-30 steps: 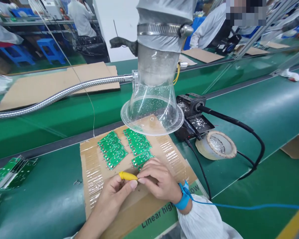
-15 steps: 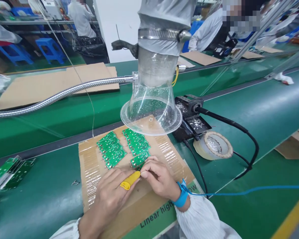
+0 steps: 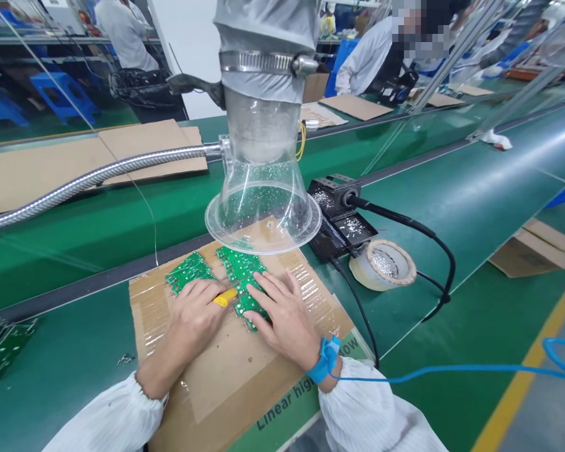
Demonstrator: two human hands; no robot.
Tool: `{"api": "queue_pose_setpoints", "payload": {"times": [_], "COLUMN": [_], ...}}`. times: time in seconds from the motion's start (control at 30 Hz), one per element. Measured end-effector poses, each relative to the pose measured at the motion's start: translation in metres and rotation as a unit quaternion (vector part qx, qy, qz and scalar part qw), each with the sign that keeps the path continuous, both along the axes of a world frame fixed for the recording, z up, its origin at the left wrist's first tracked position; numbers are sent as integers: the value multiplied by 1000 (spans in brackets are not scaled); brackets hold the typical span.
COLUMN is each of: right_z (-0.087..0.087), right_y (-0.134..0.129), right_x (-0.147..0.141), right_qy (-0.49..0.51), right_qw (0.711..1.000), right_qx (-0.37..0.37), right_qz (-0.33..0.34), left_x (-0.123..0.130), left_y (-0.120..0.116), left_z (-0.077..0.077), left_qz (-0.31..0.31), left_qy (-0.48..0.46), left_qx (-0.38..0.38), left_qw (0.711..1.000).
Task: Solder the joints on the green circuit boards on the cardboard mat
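My right hand [image 3: 285,321] lies spread over the right-hand group of green circuit boards [image 3: 239,265], fingers apart and fingertips touching them. My left hand [image 3: 195,314] rests on the lower part of the left group of circuit boards [image 3: 188,270], its fingers loosely bent and side by side. A yellow finger cot [image 3: 225,297] covers one of its fingers and points at the right-hand boards. Both groups lie on a taped cardboard sheet [image 3: 226,383]. Part of each group is hidden under my hands. A blue wrist strap [image 3: 327,361] circles my right wrist.
A clear fume hood [image 3: 263,213] hangs low over the cardboard's far edge. To the right stand a black soldering iron holder [image 3: 334,207] and a tape roll [image 3: 388,263]. More circuit boards [image 3: 4,351] lie at far left. Blue cord [image 3: 428,370] trails right.
My hands were close together at the near edge of the boards. They have moved apart and forward; the right one has opened flat onto the boards. The whole view has shifted.
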State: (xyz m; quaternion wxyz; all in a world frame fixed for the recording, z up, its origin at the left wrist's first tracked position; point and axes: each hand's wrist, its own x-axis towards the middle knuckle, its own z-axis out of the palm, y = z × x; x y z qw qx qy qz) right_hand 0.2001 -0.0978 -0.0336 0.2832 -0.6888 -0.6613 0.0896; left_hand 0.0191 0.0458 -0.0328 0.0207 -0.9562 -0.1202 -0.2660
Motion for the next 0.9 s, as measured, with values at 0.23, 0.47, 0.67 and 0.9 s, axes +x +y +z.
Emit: {"api": "queue_pose_setpoints", "payload": {"times": [0.23, 0.47, 0.67, 0.9], "right_z": [-1, -1, 0, -3], "right_y": [0, 1, 1, 0], "right_x": [1, 1, 0, -1], "right_qy": [-8, -5, -2, -25], "right_qw": [1000, 1000, 1000, 999], "right_qx": [-3, 1, -7, 12], "right_qz": [-9, -12, -18, -19], "left_x": [4, 7, 10, 16], "left_y": [-1, 2, 2, -11], "left_z": [10, 17, 20, 26], "left_qz": [-50, -80, -100, -65], "left_qy": [17, 44, 82, 138], "left_qx": [56, 132, 156, 150], "left_qw": [997, 987, 979, 977]}}
